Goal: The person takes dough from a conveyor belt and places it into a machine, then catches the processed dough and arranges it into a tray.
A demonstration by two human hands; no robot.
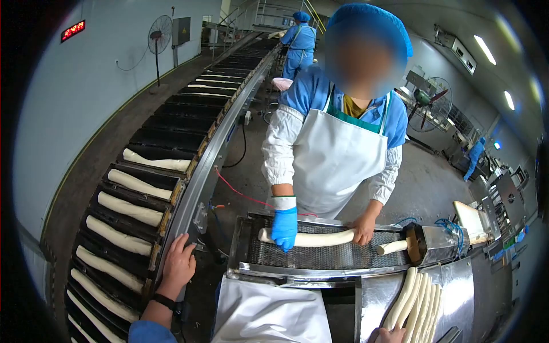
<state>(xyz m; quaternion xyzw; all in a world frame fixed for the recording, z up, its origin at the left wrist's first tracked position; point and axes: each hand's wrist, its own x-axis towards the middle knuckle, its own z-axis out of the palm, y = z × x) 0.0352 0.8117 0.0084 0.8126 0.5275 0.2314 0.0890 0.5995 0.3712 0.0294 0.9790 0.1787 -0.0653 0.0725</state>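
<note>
Fingers of the wearer's left hand [178,262]: spread loosely and open, the hand resting on the metal rail [202,166] beside a line of dark trays [174,124]. Fingers of the right hand [392,335]: at the lower ends of several long, pale dough strips [421,297]; the hand is partly cut off by the lower edge of the view, and whether it grips or merely touches them cannot be told. These strips lie side by side, lengthwise, on a steel table [458,291]. A black wristband [164,302] encircles the left wrist. To the left of the rail, many of the trays each hold one elongated dough piece [131,211]. Between the wearer's arms hangs a white cloth [269,314]. Beyond it runs a mesh belt [320,256]; across the belt, a co-worker in a white apron [337,160] has a blue-gloved hand [284,228] and a bare hand [364,228] on a dough roll [324,239], one near each end. A shorter dough length [392,247] lies at the mouth of a metal housing [440,243]. Farther back, another person [300,43] stands beside the tray line.
</note>
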